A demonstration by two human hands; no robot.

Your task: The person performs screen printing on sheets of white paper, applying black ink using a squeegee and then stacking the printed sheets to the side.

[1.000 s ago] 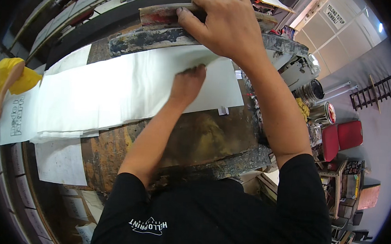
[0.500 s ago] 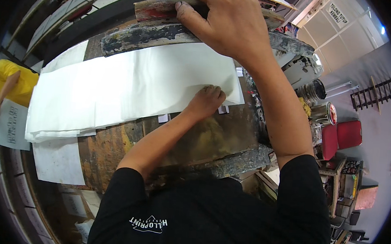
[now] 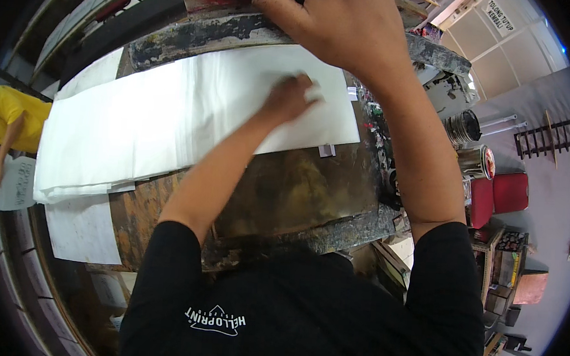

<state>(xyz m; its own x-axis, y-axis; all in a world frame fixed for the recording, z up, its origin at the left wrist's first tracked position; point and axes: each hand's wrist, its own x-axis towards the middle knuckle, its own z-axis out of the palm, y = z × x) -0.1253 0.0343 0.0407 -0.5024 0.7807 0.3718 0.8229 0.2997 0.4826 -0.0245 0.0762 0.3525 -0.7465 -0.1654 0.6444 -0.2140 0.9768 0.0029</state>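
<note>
A long stack of thin white sheets [image 3: 138,117] lies across the stained brown work board [image 3: 284,197], its layered edges showing at the left. Over the right part of the top sheet is my left hand [image 3: 288,100], smeared by motion, so its grip and contact are unclear. At the upper edge my right hand [image 3: 339,31] is closed around a worn wooden squeegee [image 3: 214,1] with red stains; its fingertips are cut off by the picture's edge. Below the squeegee runs an ink-caked frame bar [image 3: 209,33], beyond the sheets' far side.
Small pale tabs [image 3: 327,150] sit by the sheets' right end. Paint cans [image 3: 475,161], a red chair [image 3: 509,192] and a shelf [image 3: 488,262] stand to the right. At the far left, a person in yellow [image 3: 18,116] holds a printed sheet [image 3: 16,184].
My left hand has moved up and slightly left from the sheet's near right edge. That edge now lies farther from me, uncovering more board. The squeegee and my right hand appear higher in view.
</note>
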